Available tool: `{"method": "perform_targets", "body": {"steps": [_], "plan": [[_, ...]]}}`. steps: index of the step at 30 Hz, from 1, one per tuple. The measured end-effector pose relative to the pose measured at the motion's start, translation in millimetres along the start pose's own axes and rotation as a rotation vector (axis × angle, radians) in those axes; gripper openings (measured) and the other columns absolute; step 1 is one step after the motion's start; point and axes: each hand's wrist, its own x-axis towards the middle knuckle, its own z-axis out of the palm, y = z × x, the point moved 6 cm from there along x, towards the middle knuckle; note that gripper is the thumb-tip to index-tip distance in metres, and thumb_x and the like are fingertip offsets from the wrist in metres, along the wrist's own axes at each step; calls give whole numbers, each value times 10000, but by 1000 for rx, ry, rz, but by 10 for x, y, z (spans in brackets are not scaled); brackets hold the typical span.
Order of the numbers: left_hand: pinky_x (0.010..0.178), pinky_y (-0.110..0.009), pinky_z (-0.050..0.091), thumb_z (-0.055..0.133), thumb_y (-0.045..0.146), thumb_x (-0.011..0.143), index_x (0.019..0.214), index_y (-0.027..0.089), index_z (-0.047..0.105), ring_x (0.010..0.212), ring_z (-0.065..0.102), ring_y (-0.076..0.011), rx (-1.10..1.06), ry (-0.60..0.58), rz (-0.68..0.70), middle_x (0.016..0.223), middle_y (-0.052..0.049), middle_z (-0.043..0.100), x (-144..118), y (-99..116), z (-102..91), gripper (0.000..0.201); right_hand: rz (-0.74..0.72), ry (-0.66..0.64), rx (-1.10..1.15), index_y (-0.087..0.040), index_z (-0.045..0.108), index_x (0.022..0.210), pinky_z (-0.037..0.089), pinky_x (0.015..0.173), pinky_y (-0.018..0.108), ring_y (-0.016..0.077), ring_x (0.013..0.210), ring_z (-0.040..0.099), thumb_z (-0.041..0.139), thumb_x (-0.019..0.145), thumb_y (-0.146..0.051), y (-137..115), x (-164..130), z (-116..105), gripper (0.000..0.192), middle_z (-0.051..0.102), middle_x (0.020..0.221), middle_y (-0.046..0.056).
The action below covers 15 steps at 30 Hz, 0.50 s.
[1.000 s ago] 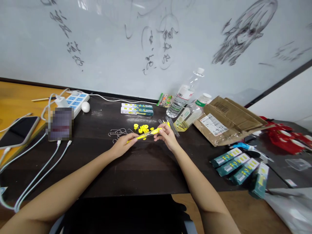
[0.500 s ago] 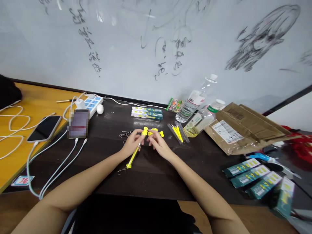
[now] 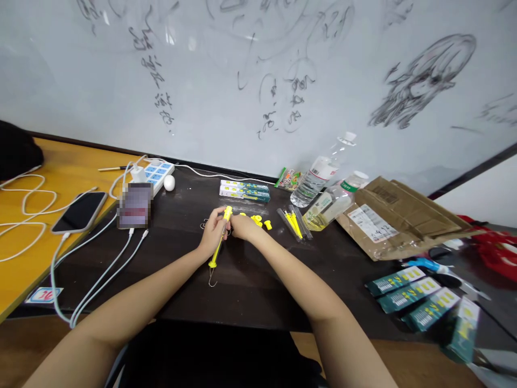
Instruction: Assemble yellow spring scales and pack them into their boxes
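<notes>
Midway along the dark tabletop [image 3: 266,285], the left hand [image 3: 212,235] has its fingers around a slim yellow stick [image 3: 217,253], whose wire hook [image 3: 212,279] points to the front edge. The right hand [image 3: 244,227] is just beside, near yellow caps [image 3: 257,220]. Two boxes [image 3: 244,192] lie towards the back edge; four green boxes [image 3: 430,308] sit rightward, near the front edge.

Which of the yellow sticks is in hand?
The yellow stick in the left hand, with a wire hook jutting from its near end. The other sticks lie right of the hands, beside the green-banded bottle.
</notes>
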Motion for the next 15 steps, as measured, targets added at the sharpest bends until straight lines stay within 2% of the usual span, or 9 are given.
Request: {"method": "perform_targets", "body": {"steps": [4,7,9,10,13,15], "plan": [[375,-153,337,501,256,774,1110,199,435,380,436,-42,29,-13,8,623,85,520,-13,13,6,346,20,16,13,-145,524,1084,448,672,290,257,891,653,573,770,-137,51,-12,-12,318,673,1009,144],[398,-145,364,526,276,797,1138,198,427,411,453,-36,28,-37,19,651,76,519,-27,43,25,363,23,132,69,-152,535,1010,432,682,288,233,888,633,516,810,-156,192,-125,-65,201,658,1001,134],[414,-144,399,544,294,808,1176,209,416,433,469,-35,26,-73,4,670,75,500,-43,40,60,399,-19,292,258,-167,549,898,418,664,269,189,807,613,490,819,-148,322,-256,-107,101,650,887,78],[409,-142,409,551,305,812,1198,219,407,433,472,-34,30,-95,-17,681,76,488,-53,25,82,421,-68,331,390,-172,548,867,413,639,255,161,732,594,481,833,-170,376,-326,-89,75,633,811,44],[339,-131,386,543,355,829,1234,252,391,384,456,-21,67,-183,-101,718,77,463,-97,-56,159,445,-184,406,744,-179,552,831,413,591,236,121,599,524,490,861,-288,493,-540,32,129,556,670,-18],[296,-128,362,530,377,837,1220,256,389,342,441,-15,99,-249,-155,734,77,464,-136,-116,211,425,-204,484,829,-185,568,820,429,610,247,125,604,519,504,865,-323,524,-670,109,159,556,662,-16]]}}
